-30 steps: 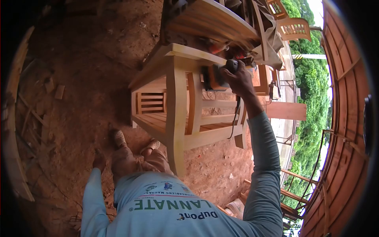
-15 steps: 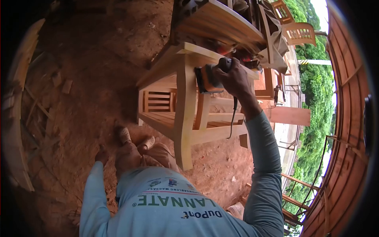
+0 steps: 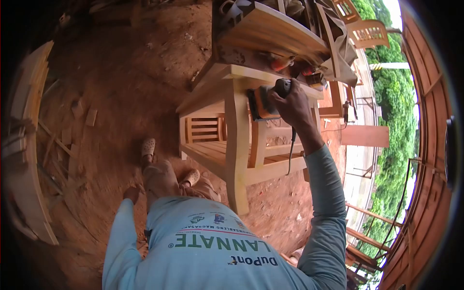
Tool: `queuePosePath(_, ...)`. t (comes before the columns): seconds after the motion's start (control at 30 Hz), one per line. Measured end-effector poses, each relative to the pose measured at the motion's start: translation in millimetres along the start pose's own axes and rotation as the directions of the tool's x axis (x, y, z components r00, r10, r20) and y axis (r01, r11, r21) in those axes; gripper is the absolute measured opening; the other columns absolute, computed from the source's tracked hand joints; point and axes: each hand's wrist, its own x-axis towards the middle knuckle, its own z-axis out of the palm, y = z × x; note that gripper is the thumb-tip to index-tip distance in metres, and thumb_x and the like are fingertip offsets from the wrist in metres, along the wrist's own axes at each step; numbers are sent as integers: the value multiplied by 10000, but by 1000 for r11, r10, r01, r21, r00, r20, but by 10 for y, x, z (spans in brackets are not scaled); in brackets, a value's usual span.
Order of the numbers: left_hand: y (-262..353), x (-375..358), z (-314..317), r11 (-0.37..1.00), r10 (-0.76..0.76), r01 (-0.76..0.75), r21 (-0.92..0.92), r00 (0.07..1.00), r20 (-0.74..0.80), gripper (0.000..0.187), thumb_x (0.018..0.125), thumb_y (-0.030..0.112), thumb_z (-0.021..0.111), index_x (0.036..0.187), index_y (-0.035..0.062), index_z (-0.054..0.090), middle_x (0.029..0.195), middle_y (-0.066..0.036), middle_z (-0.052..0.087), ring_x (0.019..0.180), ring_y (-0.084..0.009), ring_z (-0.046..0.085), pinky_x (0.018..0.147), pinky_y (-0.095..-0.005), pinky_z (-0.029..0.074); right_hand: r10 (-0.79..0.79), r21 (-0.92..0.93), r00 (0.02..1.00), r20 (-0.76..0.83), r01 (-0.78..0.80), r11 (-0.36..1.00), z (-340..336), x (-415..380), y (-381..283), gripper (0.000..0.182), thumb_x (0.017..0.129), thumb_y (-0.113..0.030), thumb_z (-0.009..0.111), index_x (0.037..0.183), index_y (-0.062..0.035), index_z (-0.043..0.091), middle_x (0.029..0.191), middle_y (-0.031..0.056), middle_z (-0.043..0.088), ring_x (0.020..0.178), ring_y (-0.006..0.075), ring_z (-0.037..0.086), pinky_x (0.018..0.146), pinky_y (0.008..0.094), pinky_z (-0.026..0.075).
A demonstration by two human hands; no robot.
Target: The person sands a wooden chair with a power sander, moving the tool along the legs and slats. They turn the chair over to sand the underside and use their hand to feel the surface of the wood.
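Observation:
My right hand [image 3: 293,104] is closed round the black knob of an orange and black power sander [image 3: 265,105]. The sander's pad lies against the pale wooden armchair [image 3: 237,145], close to the top of its front leg and armrest. A dark cord [image 3: 291,150] hangs from the tool. My left hand [image 3: 132,193] hangs low by my side, apart from the chair, with nothing visible in it; its fingers look loose and partly spread, though dim.
Behind the chair stands a worktable [image 3: 275,31] with red-tipped items and cloth on it. Boards [image 3: 36,145] lean at the left, with wood scraps [image 3: 91,117] on the dirt floor. More wooden chairs [image 3: 368,34] stand farther off, and a reddish panel [image 3: 365,136] is at the right.
The view has shifted, so the chair and sander appear slightly lower and farther right. One foot has stepped forward relative to the other. My right hand still grips the sander.

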Motion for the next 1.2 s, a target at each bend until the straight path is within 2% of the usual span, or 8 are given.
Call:
queuePosePath(0.1,268,-236,-840,999,-15,17,-45,999,47,437,1096,322,508,1332,21,717,1299,-270,728,1191,-415,717,1043,-541,539,140,48,987,80,-144,988,-69,9,-201,682,868,-446,819,1284,46,595,1062,313,736,994,484,742,890,536,584)
queuePosePath(0.2,-19,209,-1239,997,37,-40,-67,999,-40,635,1096,526,419,1371,34,712,1436,-261,671,1350,-425,632,1119,-543,499,228,-17,954,195,-229,973,-157,34,-209,702,863,-458,816,1298,46,592,1169,335,715,1048,472,736,903,525,580)
queuePosePath(0.3,-418,813,-1547,963,-70,45,-266,994,-85,586,1054,473,535,1300,-21,733,1347,-297,710,1258,-418,689,1078,-521,523,249,-57,956,157,-243,968,-137,12,-207,732,858,-465,815,1330,46,586,1156,328,717,1034,468,736,895,525,581)
queuePosePath(0.4,-282,943,-2250,865,-16,-36,-500,995,-98,493,992,402,645,1190,-30,777,1195,-290,768,1152,-399,740,1016,-494,550,306,-19,945,112,-306,952,-133,76,-401,747,851,-445,823,1357,46,576,1151,312,712,1020,465,730,894,527,583)
queuePosePath(0.5,-388,1326,-2297,835,-56,-40,-548,986,-158,392,946,324,706,1103,-22,802,1093,-238,802,1064,-367,770,960,-468,570,284,40,957,65,-287,957,-62,126,-406,737,851,-405,834,1368,46,565,1162,312,700,1021,465,722,898,533,582)
queuePosePath(0.83,85,1228,-2490,861,43,-91,-501,993,-106,384,926,329,721,1066,-19,803,1049,-212,811,1017,-314,776,912,-450,580,225,7,969,-101,-225,974,138,36,-210,766,850,-368,857,1415,38,537,1199,319,676,1046,489,712,910,533,587)
queuePosePath(1.0,127,1192,-2648,908,71,-131,-399,984,-161,410,942,346,696,1072,-31,795,1063,-235,803,1034,-319,769,920,-456,572,273,8,961,-49,-273,962,51,96,-73,749,847,-371,860,1410,20,558,1155,307,695,1030,474,724,881,525,596)
queuePosePath(1.2,-216,1274,-2616,960,30,-96,-262,970,-243,451,939,375,721,1138,-25,788,1159,-278,781,1136,-404,745,1005,-481,552,254,-22,964,-78,-257,966,41,58,-310,719,849,-383,851,1379,15,574,1084,289,713,1002,455,732,865,515,594)
